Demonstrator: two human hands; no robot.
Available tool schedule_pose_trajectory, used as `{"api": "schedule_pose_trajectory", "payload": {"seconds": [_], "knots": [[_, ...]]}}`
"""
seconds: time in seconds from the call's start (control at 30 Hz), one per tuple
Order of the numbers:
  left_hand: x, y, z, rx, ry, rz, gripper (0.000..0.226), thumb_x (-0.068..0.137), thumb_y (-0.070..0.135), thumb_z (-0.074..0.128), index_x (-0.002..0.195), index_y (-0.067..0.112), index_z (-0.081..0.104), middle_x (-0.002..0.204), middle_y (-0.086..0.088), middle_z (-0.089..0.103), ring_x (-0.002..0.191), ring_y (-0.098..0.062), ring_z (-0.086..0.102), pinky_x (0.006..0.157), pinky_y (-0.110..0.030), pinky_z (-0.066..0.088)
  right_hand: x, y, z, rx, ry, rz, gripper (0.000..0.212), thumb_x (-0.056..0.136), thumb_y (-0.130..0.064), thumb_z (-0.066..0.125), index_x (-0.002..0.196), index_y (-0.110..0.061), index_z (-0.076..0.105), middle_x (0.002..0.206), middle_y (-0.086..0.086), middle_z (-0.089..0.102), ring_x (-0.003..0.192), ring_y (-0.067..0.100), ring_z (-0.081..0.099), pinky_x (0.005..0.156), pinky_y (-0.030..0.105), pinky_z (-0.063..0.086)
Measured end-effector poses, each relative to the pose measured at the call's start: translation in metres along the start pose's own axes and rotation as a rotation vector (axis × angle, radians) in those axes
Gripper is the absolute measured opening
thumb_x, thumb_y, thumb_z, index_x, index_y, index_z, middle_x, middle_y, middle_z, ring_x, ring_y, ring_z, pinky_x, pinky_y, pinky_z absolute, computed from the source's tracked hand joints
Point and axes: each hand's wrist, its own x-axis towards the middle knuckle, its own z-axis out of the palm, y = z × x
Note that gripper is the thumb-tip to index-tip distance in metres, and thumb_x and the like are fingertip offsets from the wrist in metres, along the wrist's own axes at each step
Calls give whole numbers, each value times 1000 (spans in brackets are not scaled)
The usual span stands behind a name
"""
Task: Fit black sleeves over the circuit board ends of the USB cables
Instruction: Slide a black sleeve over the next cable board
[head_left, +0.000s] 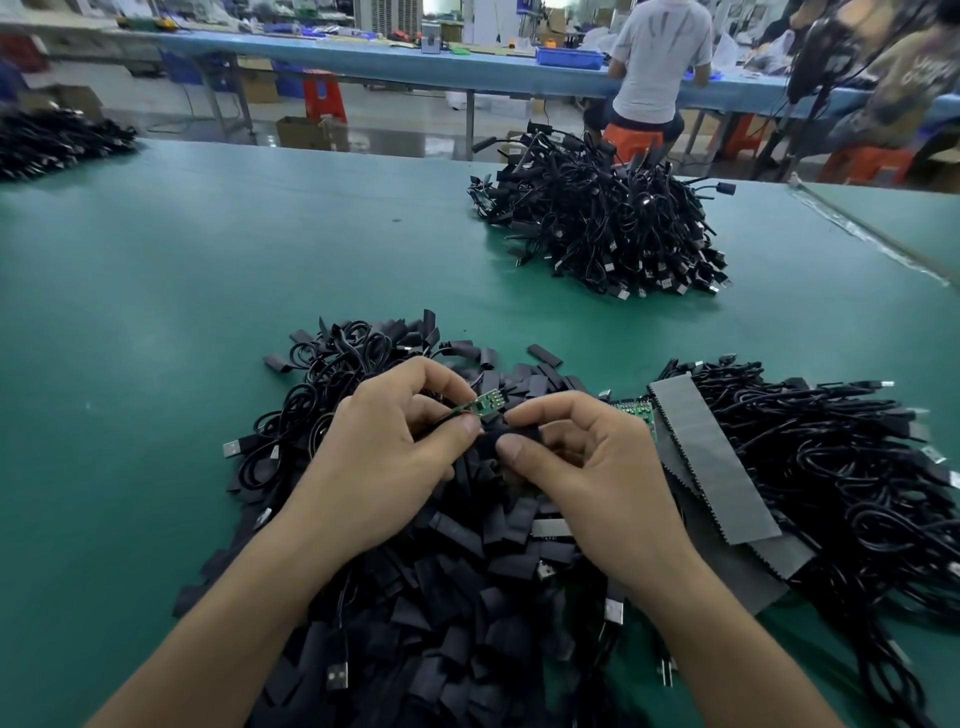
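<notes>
A: Left hand (395, 447)?
B: Thumb and forefinger pinch the cable's circuit board (482, 404), held above the sleeve pile (447, 597).
A: Right hand (587, 462)?
B: Fingers curled, pinching a black sleeve (519, 432) just below the board's free end.

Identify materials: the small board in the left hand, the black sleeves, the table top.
The circuit board in the left hand: glossy green laminate with gold-coloured pads, looks like fibreglass PCB. The black sleeves, one pinched by the right hand: matte, flattened, creased tubes, probably soft plastic, perhaps heat-shrink. The table top: matte green mat with slight sheen, likely rubber or vinyl.
</notes>
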Motion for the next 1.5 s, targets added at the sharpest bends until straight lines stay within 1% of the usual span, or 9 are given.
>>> {"api": "schedule_pose_trajectory", "payload": {"seconds": [0.17,0.3,0.37,0.57,0.67,0.77,1.03,1.27,1.5], "knots": [[1,-2,-1,-27,-26,3,23,91,16,69,89,37,61,72,5,72,50,-10,58,50,-19,43,-3,-3,2,-40,14,-56,23,78,-17,83,96,-30,74,80,-3,75,75,18,72,73,37,61],[2,-3,-1,-42,-37,6,23,90,15,70,89,37,63,72,5,72,49,-8,54,45,-17,40,-4,-5,2,-162,-8,-88,27,74,-17,86,93,-34,76,77,-12,73,70,5,68,67,19,54],[2,-4,0,-43,-38,10,24,89,15,71,89,38,65,73,6,73,51,-8,56,48,-17,41,-4,-5,1,-204,-18,-104,26,74,-17,85,94,-32,77,79,-16,74,73,4,70,68,19,55],[1,-5,1,-7,54,19,19,87,23,74,92,41,69,78,9,75,58,-11,61,56,-30,47,2,-6,-11,-228,92,-126,22,72,-27,86,91,-34,77,81,-20,74,77,1,70,74,22,57],[1,-4,1,-9,61,22,20,87,24,74,93,42,70,80,8,75,69,-28,66,69,-44,57,5,-7,-18,-173,133,-110,23,66,-40,80,89,-35,77,79,-17,74,75,3,71,74,26,57],[1,-4,1,-16,46,30,20,87,23,74,93,41,72,82,5,76,77,-30,69,75,-51,57,7,-7,-21,-117,146,-119,23,64,-42,78,85,-34,76,74,-13,75,69,5,70,70,22,57],[3,-7,-1,33,-5,97,23,88,22,74,96,44,73,81,13,73,78,-3,68,72,-18,46,9,-10,-22,-91,84,-163,15,67,-34,78,82,-36,75,72,-15,74,66,1,69,64,13,51],[4,-6,-1,-6,-13,106,22,89,23,71,98,43,73,84,11,75,80,-5,69,72,-16,46,9,-12,-23,-105,55,-143,16,66,-33,78,81,-32,75,72,-14,74,64,0,68,62,10,50],[4,-7,-1,-19,-37,105,23,91,22,70,98,44,73,82,12,75,73,2,66,65,-10,45,10,-12,-23,-68,63,-120,25,62,-38,79,85,-32,76,75,-10,76,67,7,70,66,19,57]]}}
